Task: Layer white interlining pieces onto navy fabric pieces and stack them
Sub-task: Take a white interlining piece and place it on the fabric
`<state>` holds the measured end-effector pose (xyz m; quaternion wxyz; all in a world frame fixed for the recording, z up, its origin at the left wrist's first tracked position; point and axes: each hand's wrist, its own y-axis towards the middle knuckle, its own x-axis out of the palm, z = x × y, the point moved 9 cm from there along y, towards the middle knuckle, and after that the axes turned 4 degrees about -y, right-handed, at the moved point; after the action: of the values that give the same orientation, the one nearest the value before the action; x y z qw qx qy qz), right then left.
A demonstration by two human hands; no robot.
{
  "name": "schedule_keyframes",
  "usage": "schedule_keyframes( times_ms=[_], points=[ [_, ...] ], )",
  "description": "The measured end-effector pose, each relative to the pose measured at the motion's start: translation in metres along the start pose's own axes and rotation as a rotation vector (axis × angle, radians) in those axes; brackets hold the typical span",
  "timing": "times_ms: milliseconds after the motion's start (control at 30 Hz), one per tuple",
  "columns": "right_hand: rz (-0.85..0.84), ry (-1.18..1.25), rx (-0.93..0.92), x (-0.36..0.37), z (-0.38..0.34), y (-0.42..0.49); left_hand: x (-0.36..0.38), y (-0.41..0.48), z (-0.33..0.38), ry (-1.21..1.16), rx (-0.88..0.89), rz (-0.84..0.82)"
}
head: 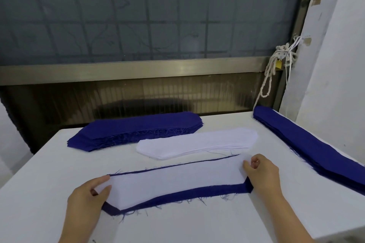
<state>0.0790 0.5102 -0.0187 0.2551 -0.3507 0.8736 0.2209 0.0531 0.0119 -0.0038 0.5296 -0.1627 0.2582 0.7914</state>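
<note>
White counter fills the near half of the view, and behind it stands a dark window with a grid pattern and a metal frame.

At the far left of the counter lies a stack of navy pieces, its frayed edge towards the person. Nearer, the left hand comes in from the bottom edge. Its thumb and fingers pinch the left end of a white interlining piece. This piece lies on top of a single navy piece spread flat on the near middle of the counter. The navy shows as a wide band along the near edge, a thin line along the far edge, and loose threads all round.

Just beyond this pair, right of the far navy stack, sits a stack of white interlining, apart from both.

The right hand grips the right end of the white interlining piece with its fingers curled on it, over the right corner of the navy piece.

Further right, a second stack of navy pieces runs along the right edge of the counter from far to near. Above its far end, a white rope hangs in loops from the window frame, by a small brass padlock. A pale wall with chipped patches closes the right side.
</note>
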Motion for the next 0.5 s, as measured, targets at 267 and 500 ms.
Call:
schedule_keyframes(
  times_ms=[267,500],
  points=[
    [-0.005,-0.035,0.005,-0.002,-0.002,-0.001,0.001,-0.001,-0.002,0.01,-0.01,0.01],
    [-0.031,0.013,-0.022,-0.005,-0.007,-0.006,-0.003,0.001,-0.016,-0.079,-0.058,0.063]
  ],
)
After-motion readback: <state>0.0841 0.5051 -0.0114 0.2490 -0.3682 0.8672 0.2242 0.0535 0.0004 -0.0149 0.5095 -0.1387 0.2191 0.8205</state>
